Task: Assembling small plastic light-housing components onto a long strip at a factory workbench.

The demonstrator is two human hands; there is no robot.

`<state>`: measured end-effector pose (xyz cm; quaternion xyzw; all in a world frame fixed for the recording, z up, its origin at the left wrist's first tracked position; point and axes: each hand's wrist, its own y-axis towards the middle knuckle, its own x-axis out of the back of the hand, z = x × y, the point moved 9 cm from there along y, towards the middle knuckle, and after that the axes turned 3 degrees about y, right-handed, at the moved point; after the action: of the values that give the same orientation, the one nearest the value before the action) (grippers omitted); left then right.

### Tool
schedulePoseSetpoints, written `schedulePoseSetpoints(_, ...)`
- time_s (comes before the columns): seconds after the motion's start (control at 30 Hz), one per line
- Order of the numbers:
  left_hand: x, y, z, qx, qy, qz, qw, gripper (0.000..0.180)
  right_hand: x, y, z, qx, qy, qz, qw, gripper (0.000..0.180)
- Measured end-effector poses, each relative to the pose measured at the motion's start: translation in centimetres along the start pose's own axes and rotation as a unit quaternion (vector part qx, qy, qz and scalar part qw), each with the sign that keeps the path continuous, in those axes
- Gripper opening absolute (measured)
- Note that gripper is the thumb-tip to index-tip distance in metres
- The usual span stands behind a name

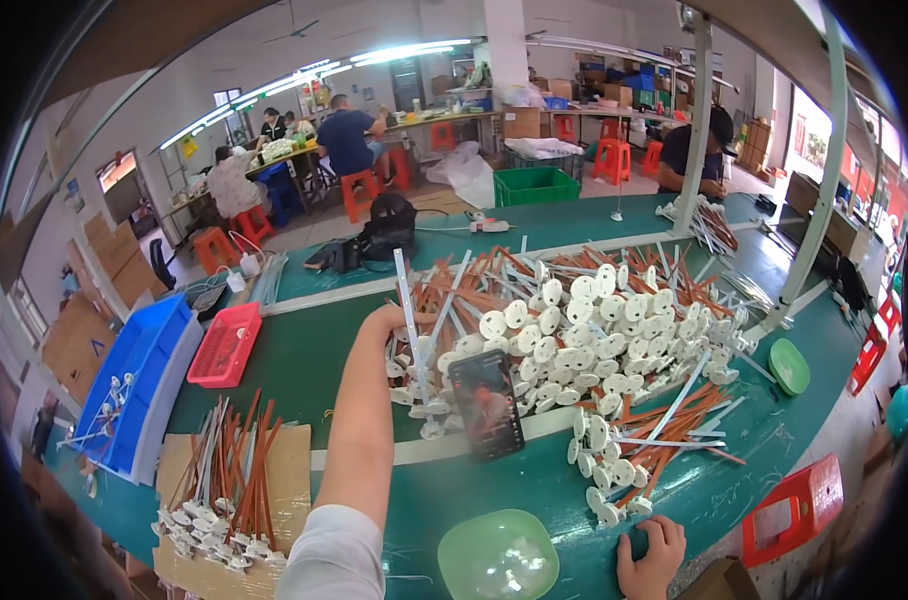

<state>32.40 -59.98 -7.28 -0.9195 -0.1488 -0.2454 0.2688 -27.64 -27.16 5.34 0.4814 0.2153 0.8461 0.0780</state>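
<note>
My left arm reaches forward over the green table to a large heap of white round-headed parts (574, 345) with brown and silver strips. At the heap's left edge, my left hand (392, 318) is among the strips, its fingers mostly hidden behind an upright silver strip (410, 320). A dark phone (486, 405) with a lit screen leans against the front of the heap. My right hand (654, 558) rests on the tabletop at the near right, fingers apart and holding nothing. Just beyond it lies a smaller bunch of the same parts (604, 460).
A green bowl (498, 556) sits near me, another green dish (789, 367) at right. More parts (219, 530) lie on cardboard at left, beside a red basket (225, 345) and blue bin (139, 385). A red stool (794, 510) stands right. People work at tables beyond.
</note>
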Motion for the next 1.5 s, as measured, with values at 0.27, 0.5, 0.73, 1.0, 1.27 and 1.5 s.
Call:
schedulePoseSetpoints(0.27, 1.5, -1.2, -1.1, -0.041, 0.007, 0.0, 0.999, 0.11, -0.7, -0.6, -0.3, -0.014, 0.021, 0.024, 0.999, 0.024)
schedulePoseSetpoints(0.5, -0.8, -8.4, -6.9, -0.119, -0.053, -0.044, 0.991, 0.089, -0.4, -0.4, -0.5, -0.018, -0.015, 0.015, 1.0, 0.024)
schedulePoseSetpoints(0.73, -0.2, -9.1, -6.0, -0.066, -0.059, -0.029, 0.996, 0.105, -2.1, -0.4, -1.5, -0.041, 0.153, -0.014, 0.987, 0.018)
schedulePoseSetpoints(1.0, -0.2, -7.5, -3.8, -0.05, -0.045, 0.022, 0.997, 0.111, -3.0, -0.8, 1.1, 0.022, 0.132, 0.0, 0.991, 0.018)
schedulePoseSetpoints(1.27, -1.4, -12.8, -8.3, -0.084, 0.011, 0.039, 0.996, 0.113, -1.6, 0.3, 1.9, 0.0, 0.177, -0.008, 0.984, 0.008)
schedulePoseSetpoints(1.5, 2.1, -3.8, -2.2, -0.063, 0.024, -0.15, 0.986, 0.066, -2.0, 0.8, 2.0, 0.012, 0.193, -0.015, 0.981, 0.009)
